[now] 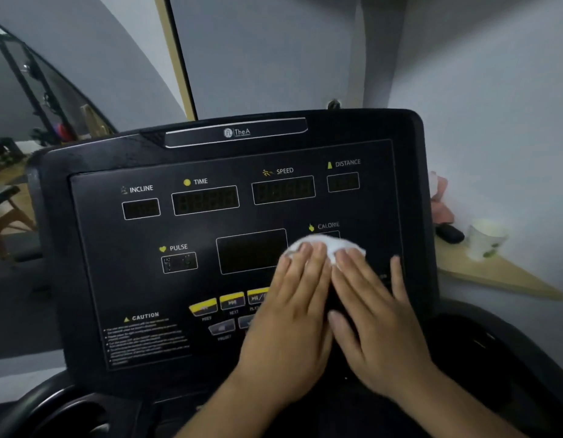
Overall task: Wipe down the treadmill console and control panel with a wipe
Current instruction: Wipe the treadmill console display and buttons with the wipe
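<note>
A crumpled white wipe [324,245] of soft, fibrous cloth or paper is being pressed under both hands' fingertips. Beneath them, a black plastic treadmill console [210,235] is showing a smooth, semi-gloss face. Right of the hands, a matt pale wooden shelf [501,276] is seen.

Left hand [293,314] and right hand [372,308] lie flat side by side — fingers extended (thumbs nearly touching).

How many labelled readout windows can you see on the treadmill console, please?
5 clearly: INCLINE, TIME, SPEED, DISTANCE and PULSE. A sixth under the CALORIE label is mostly hidden by the wipe. The large centre window is unlabelled.
</note>
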Available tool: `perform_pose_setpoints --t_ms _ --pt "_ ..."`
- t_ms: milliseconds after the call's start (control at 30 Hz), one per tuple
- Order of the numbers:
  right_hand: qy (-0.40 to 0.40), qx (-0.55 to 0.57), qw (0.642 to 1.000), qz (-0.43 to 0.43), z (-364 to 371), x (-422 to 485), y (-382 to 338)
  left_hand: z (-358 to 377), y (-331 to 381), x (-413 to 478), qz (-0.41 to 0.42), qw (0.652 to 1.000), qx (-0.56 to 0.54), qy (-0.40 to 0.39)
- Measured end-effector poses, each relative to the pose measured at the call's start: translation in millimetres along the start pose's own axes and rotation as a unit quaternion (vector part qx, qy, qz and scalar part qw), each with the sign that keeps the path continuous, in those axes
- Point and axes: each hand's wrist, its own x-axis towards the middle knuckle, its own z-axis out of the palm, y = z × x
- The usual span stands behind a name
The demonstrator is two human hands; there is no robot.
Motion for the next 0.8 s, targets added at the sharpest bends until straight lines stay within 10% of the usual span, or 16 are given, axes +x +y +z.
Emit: perform_pose_setpoints --t_ms 800 --pt "0.054 -0.013 0.996 0.075 -35.6 69.2 42.7 -8.7 3.5 88.8 0.006 0.999 -0.009 0.048"
